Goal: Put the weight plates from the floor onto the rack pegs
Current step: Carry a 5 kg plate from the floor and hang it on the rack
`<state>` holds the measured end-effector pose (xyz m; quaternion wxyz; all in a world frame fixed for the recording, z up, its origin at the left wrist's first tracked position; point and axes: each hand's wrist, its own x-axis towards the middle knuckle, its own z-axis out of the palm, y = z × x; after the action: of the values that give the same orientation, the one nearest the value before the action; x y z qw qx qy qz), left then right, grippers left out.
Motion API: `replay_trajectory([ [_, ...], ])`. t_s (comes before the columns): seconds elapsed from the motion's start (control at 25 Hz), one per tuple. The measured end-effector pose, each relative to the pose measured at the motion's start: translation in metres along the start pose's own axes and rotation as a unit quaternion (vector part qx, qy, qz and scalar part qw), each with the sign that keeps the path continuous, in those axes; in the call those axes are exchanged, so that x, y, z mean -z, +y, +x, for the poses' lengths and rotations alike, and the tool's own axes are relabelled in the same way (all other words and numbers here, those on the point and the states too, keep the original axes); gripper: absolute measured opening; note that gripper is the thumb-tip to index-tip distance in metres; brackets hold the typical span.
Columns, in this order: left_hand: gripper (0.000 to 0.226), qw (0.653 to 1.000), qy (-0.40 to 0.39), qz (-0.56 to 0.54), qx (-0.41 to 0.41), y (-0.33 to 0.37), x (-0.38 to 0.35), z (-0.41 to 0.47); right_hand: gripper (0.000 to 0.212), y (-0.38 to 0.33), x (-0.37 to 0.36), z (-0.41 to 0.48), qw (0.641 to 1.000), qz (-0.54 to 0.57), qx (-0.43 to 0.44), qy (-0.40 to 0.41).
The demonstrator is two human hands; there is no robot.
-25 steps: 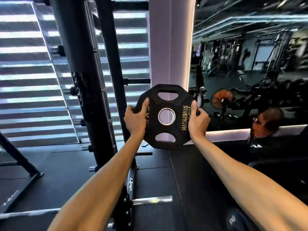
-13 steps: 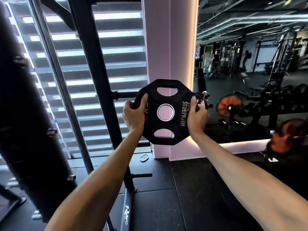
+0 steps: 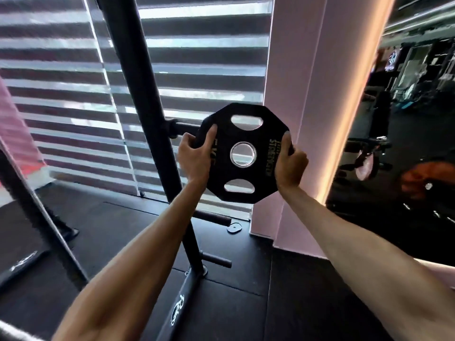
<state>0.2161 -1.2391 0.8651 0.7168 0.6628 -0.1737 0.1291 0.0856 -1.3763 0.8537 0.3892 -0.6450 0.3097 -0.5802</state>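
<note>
Grip of left hand (image 3: 194, 158) and right hand (image 3: 290, 166) curls round opposite edges of the black octagonal rubber weight plate (image 3: 246, 134), held upright in the air, its left edge covering the tip of the black rack peg (image 3: 183, 125).

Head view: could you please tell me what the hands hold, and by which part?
The black polygonal weight plate, gripped by opposite edges: left hand on the left, right hand on the right.
</note>
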Motion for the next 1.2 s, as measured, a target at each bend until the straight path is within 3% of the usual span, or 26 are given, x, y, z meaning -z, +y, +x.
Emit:
replay_trajectory([
  [0.2,0.071,0.994,0.085,0.065,-0.007,-0.02,-0.036,0.03,0.059,0.046,-0.054,0.061,0.997,0.039,-0.017,-0.063],
  [0.48,0.055,0.977,0.164,0.125,-0.052,-0.05,-0.062,0.072,0.058,0.086,-0.138,0.11,0.987,0.091,-0.022,-0.133],
  [0.8,0.062,0.951,0.234,0.188,-0.078,-0.064,-0.095,0.088,0.057,0.118,-0.189,0.153,0.972,0.138,-0.011,-0.19],
  [1.0,0.069,0.926,0.284,0.229,-0.099,-0.07,-0.107,0.084,0.064,0.139,-0.214,0.166,0.949,0.196,-0.039,-0.243],
  [1.2,0.071,0.9,0.336,0.256,-0.111,-0.067,-0.12,0.07,0.05,0.136,-0.216,0.172,0.909,0.249,-0.053,-0.331],
])
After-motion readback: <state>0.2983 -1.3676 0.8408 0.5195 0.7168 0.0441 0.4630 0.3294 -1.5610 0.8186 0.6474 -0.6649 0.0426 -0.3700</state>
